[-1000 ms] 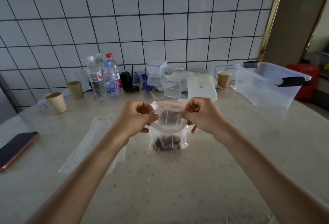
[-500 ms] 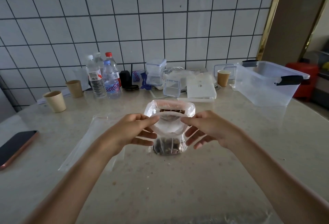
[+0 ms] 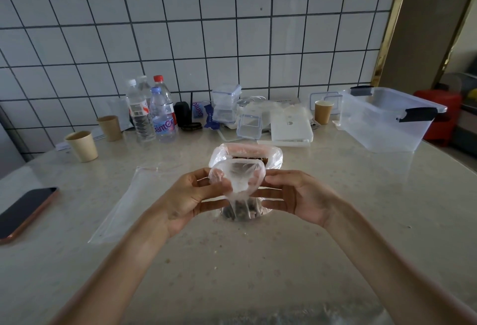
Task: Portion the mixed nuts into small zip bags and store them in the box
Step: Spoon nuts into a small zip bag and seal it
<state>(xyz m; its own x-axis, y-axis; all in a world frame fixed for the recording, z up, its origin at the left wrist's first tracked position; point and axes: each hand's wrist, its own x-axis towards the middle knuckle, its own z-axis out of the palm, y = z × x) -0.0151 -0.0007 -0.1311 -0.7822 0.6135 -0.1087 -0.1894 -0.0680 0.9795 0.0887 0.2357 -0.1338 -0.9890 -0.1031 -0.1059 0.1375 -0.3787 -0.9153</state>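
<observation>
The small zip bag (image 3: 236, 182) is held at the centre of the view, above the table (image 3: 335, 221), with its mouth pulled into an open oval. The left hand (image 3: 192, 195) pinches the bag's rim at 9 o'clock between thumb and curled fingers. The right hand (image 3: 296, 195) holds the rim at 3 o'clock, thumb on top, fingers extended beneath and pointing toward the bag. A dark portion of mixed nuts (image 3: 241, 211) sits at the bottom of this bag, at 6 o'clock of its mouth. Directly behind it, at 12 o'clock, stands a larger clear bag (image 3: 273, 155) with a pinkish rolled-down rim and dark contents visible inside; whether the two bags touch cannot be determined. The clear storage box (image 3: 382, 128), lid off, with black latches, stands at 2 o'clock of the hands, well apart from them. A flat empty zip bag (image 3: 124, 208) lies on the table at 9 o'clock, near the left forearm. A phone (image 3: 25, 211) lies face up at the far 9 o'clock edge. Two paper cups (image 3: 82, 145) and a group of water bottles (image 3: 152, 113) stand at 10 to 11 o'clock near the tiled wall (image 3: 180, 41). Small clear containers (image 3: 227, 104) and a third paper cup (image 3: 323, 111) occupy the 12 to 1 o'clock zone.
</observation>
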